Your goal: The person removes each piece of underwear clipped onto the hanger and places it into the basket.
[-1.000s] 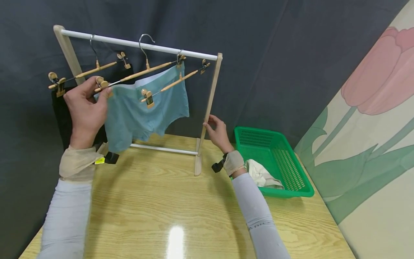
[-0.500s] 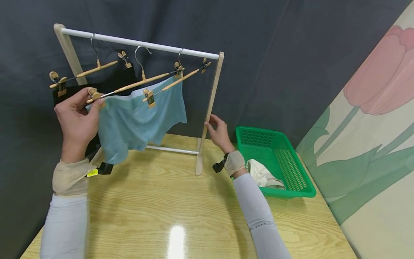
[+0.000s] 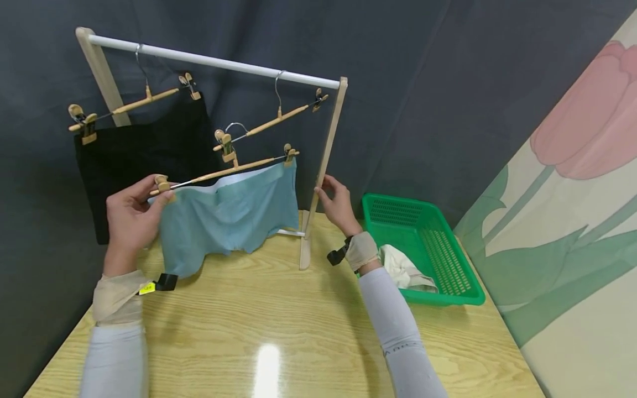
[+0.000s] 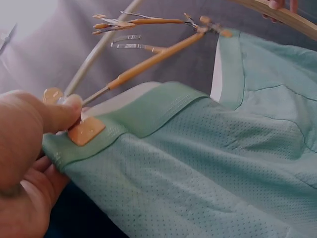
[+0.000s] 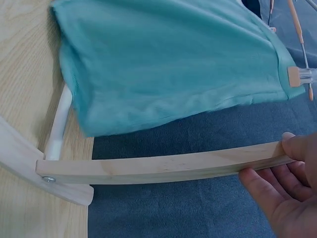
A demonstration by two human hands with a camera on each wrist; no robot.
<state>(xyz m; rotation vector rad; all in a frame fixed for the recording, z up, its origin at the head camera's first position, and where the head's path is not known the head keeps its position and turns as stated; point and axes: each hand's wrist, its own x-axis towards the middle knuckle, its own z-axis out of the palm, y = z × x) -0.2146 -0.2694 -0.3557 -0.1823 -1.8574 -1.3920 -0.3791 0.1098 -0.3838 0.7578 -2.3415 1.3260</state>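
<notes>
My left hand (image 3: pixel 130 224) pinches the left clip end of a clip hanger (image 3: pixel 211 175), which is off the rail and in front of the rack. Light blue shorts (image 3: pixel 229 215) hang from its two clips by the waistband. In the left wrist view, thumb and fingers lie at the wooden clip (image 4: pixel 86 131) on the waistband corner. My right hand (image 3: pixel 339 205) holds the right wooden upright (image 3: pixel 330 135) of the clothes rack between thumb and fingers. The right wrist view shows that grip on the upright (image 5: pixel 163 166), with the shorts (image 5: pixel 168 64) beside it.
On the rack's white rail (image 3: pixel 214 62) hang a hanger with a black garment (image 3: pixel 154 141) at left and a bare clip hanger (image 3: pixel 278 119) at right. A green basket (image 3: pixel 423 221) holding white cloth (image 3: pixel 400 268) stands right on the wooden table (image 3: pixel 298 326).
The hanger with the blue shorts has come off the rail; my left hand has brought it down and forward, uncovering more of the black garment. My right hand stays on the upright.
</notes>
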